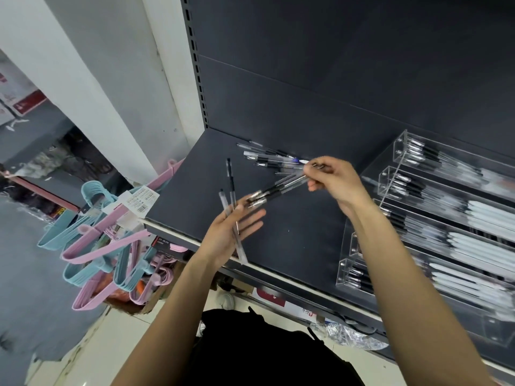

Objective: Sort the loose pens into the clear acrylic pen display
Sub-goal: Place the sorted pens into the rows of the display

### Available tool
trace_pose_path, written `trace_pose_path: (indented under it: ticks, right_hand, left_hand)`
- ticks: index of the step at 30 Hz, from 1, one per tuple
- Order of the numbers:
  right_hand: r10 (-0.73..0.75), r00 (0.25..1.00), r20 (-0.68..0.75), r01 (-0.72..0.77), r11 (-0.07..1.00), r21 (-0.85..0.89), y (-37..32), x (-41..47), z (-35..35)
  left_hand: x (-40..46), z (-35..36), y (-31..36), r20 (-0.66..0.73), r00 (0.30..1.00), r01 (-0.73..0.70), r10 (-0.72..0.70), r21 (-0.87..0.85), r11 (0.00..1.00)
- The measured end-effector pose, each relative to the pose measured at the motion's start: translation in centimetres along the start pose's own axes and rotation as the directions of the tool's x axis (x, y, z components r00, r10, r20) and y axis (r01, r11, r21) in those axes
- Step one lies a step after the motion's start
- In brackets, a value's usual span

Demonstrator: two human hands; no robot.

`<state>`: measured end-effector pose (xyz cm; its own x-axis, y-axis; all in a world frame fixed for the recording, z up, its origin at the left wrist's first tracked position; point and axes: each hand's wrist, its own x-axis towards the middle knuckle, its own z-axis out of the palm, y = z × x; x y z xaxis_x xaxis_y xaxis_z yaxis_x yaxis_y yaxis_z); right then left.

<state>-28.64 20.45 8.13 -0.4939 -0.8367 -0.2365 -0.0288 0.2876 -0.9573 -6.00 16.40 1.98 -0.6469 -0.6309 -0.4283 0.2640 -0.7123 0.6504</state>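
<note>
Above shelf [292,218] | right hand [338,181] pinches pens [278,189] | left hand [232,232] flat, pens across palm | tag print unreadable

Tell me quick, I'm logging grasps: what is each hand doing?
Left hand: fingers straight, open, a few pens resting across the palm.
Right hand: pinching a bundle of pens.

Loose pens [274,158], clear barrels with black grips, heaped at the back of the dark shelf; two more [230,176] lying apart to the heap's left. A few pens [281,188] pinched in the right hand, a few [235,227] across the left palm. Clear display [434,218] at right, stepped rows holding pens lying lengthwise
</note>
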Motion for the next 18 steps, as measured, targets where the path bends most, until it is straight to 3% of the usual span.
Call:
trace_pose_path:
  ticks: [3, 7, 9, 12, 18]
  right_hand:
    - [-0.003, 0.955, -0.296, 0.075, 0.970, 0.233, 2.0, -2.0, 2.1]
    - [0.036, 0.850, -0.526, 0.142, 0.945, 0.294, 4.4, -4.5, 7.0]
    - [-0.025, 0.840, -0.542, 0.155, 0.968, 0.196, 5.2, -5.6, 8.1]
    - [-0.197, 0.868, -0.455, 0.202, 0.979, -0.040, 5.8, -7.2, 8.6]
    - [-0.226, 0.888, -0.399, 0.210, 0.974, -0.085, 6.0, -8.3, 8.5]
  left_hand:
    - [0.5, 1.1, -0.4, -0.013, 0.999, -0.047, 0.046, -0.153, 0.987]
    - [1.5, 4.3, -1.3, -0.079, 0.995, -0.076, 0.057, -0.261, 0.962]
    - [2.1, 4.9, -1.5, -0.139, 0.988, -0.105, 0.068, -0.277, 0.955]
    - [2.7, 4.9, -1.3, -0.178, 0.981, -0.124, 0.078, -0.264, 0.957]
    - [2.5, 5.2, -1.8, -0.103, 0.994, -0.051, 0.018, -0.326, 0.944]
